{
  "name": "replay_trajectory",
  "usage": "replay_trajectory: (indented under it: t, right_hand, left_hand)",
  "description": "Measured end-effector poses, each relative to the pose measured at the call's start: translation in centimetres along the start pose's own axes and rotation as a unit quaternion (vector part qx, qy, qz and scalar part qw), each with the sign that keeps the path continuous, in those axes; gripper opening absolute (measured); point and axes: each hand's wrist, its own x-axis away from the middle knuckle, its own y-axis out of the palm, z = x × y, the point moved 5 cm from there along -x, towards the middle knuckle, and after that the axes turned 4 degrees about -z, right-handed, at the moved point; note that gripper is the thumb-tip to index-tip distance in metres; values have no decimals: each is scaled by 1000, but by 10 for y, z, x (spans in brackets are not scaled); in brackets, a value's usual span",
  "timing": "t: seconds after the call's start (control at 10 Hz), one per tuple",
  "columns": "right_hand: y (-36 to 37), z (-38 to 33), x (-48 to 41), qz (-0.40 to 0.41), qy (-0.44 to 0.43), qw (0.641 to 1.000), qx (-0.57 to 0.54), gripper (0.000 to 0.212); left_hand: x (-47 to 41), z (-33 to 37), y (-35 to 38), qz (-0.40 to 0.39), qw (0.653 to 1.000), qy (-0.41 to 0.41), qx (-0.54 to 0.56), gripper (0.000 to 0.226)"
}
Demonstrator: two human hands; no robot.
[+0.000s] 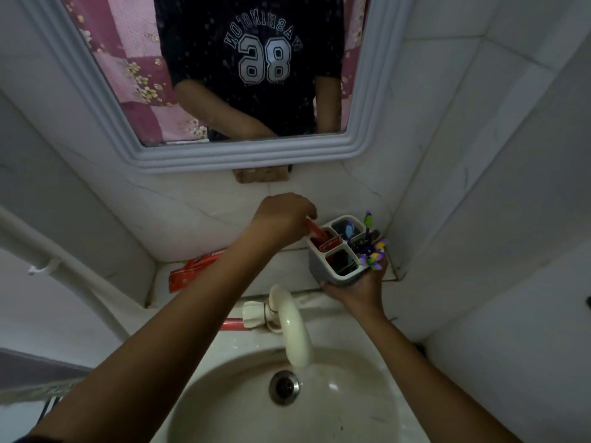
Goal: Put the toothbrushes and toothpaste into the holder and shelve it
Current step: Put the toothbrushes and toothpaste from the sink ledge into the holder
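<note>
A white-rimmed grey holder (pixel 319 260) with several compartments hangs over the ledge behind the sink, cupped from below by my right hand (pixel 359 290). My left hand (pixel 283 219) grips a red toothpaste tube (pixel 321 237) whose lower end sits inside the holder's left compartment. Toothbrushes (pixel 372 247) with purple, yellow and green parts stand in the right compartments; a blue one shows in the back compartment. A second red toothpaste tube or box (pixel 192 271) lies flat on the ledge to the left, partly hidden by my left forearm.
A cream tap (pixel 295 327) curves over the sink basin (pixel 224 410) with its drain (pixel 284 386). A framed mirror (pixel 224 148) hangs above, tiled walls close in on both sides, and a white pipe (pixel 64 270) runs along the left.
</note>
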Motion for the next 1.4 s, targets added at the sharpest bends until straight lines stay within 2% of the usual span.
replay_trajectory:
  t: [0.1,0.2,0.3,0.4,0.5,0.6,0.7,0.8,0.9,1.0,1.1,1.2,1.3,1.4]
  right_hand:
    - [2,4,-3,-8,-5,1000,2,136]
    - [1,3,-2,-16,0,1000,10,134]
    - [4,2,-2,-19,-1,1000,23,131]
    - [1,-2,1,-40,29,998,39,108]
    - [6,2,3,-80,57,993,60,77]
    - [0,12,2,-61,50,994,71,76]
    - [3,4,1,-60,33,996,51,87]
    - [6,4,-7,-43,13,999,2,117]
    - [7,11,-8,-46,31,998,6,130]
    - [7,12,-9,-40,21,999,19,126]
    - [7,12,-10,-29,12,999,32,124]
    - [6,15,-11,-21,12,999,37,124]
    - [6,8,-9,-29,14,999,42,113]
    - [4,3,1,-54,43,993,93,84]
  left_hand:
    - [-15,2,3,21,998,7,53,43]
    - [-15,-2,7,89,978,9,190,35]
    - [-5,-6,18,114,949,-6,293,25]
    - [12,-33,37,137,941,-57,304,18]
    - [44,-84,72,126,946,-143,264,19]
    - [80,-136,114,91,948,-231,199,26]
    - [99,-169,142,66,948,-287,122,39]
    - [95,-178,155,13,953,-285,107,67]
    - [83,-177,149,-13,959,-269,92,68]
    - [74,-172,146,-60,973,-219,27,72]
    - [69,-162,146,-96,977,-188,3,59]
    - [69,-143,147,-84,990,-111,-16,49]
    - [76,-132,135,-23,995,-98,-22,55]
    - [79,-124,117,6,991,-134,-19,41]
